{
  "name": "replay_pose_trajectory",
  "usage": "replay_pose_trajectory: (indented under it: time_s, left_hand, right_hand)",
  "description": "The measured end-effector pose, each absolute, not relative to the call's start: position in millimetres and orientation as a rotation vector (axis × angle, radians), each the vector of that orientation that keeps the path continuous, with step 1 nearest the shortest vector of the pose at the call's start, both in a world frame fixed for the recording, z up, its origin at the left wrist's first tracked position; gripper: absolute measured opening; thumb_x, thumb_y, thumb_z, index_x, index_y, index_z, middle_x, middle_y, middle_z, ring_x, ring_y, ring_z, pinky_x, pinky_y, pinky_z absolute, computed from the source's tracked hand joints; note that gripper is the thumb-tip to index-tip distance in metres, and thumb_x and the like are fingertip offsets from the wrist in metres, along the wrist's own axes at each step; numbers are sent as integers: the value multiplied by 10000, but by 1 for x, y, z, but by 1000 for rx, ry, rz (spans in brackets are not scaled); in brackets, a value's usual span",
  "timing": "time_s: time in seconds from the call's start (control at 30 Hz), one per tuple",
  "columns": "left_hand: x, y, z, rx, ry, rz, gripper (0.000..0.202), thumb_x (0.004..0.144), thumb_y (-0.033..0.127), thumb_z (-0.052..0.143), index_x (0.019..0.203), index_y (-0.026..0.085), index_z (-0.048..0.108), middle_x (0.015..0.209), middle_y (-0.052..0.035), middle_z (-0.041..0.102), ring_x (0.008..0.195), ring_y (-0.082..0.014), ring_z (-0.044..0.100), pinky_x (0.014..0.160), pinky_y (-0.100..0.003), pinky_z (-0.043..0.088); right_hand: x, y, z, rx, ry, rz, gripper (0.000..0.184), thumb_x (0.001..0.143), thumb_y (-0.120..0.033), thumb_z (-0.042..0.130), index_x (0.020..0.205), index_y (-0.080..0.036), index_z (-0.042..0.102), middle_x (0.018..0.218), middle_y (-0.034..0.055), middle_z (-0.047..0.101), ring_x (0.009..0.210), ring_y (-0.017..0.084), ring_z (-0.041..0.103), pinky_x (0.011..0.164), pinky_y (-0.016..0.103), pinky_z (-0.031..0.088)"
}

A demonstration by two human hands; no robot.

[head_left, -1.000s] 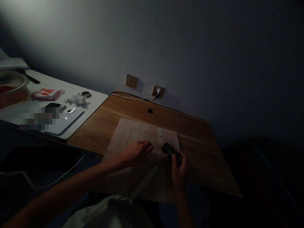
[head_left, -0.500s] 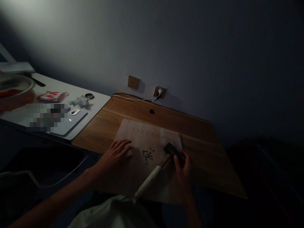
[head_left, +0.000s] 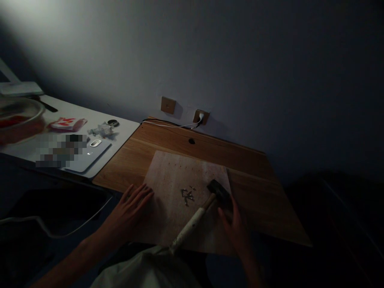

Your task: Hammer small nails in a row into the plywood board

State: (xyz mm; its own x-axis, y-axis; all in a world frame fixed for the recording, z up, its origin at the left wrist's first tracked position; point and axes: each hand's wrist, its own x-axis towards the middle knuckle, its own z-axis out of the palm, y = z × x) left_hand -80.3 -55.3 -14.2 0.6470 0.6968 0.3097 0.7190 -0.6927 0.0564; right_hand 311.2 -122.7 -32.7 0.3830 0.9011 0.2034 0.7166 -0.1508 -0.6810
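A thin plywood board (head_left: 171, 212) lies on the wooden desk, with a row of small holes across its far part. My left hand (head_left: 135, 204) rests palm down at the board's left edge, fingers stretched out, holding nothing. Several small metal screws or nails (head_left: 187, 196) lie in a loose pile mid-board; their exact kind is too dark to tell. To their right is a hammer (head_left: 196, 220) with a black head and a pale wrapped handle slanting toward my body. My right hand (head_left: 235, 224) is beside the hammer head, thumb and fingers apart; contact with it is unclear.
On the left, a white table (head_left: 127, 130) carries a closed laptop (head_left: 90, 160), a red-and-white packet (head_left: 69, 125), crumpled plastic (head_left: 103, 130) and a large clear bowl (head_left: 22, 120). A white cable runs along the wall to a socket (head_left: 201, 117). The desk (head_left: 255, 200) ends at the right.
My left hand has drawn back leftward to the board's edge. My right thumb has come away from the hammer head as the hand shifted slightly toward me. Hammer and metal pieces stay in place.
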Motion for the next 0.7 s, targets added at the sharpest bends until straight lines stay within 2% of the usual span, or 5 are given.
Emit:
replay_pose_trajectory:
  time_s: [0.47,0.7]
  left_hand:
    - [-80,-54,-16,-2716,-1329,-447,444,980,264,397,1384,185,563,1439,-118,582,1448,-299,393,1239,-548,188]
    - [-92,-43,-18,-2719,-1448,-408,451,962,324,486,1389,203,569,1431,-118,589,1453,-333,382,1218,-560,232]
  right_hand:
    - [305,-122,-34,-1924,-1524,194,737,916,-610,546,1493,-160,464,1462,195,559,1359,354,498,1116,581,382]
    - [293,-115,-32,-2008,-1600,122,777,922,-646,503,1512,-142,449,1385,209,588,1316,389,492,1076,590,405]
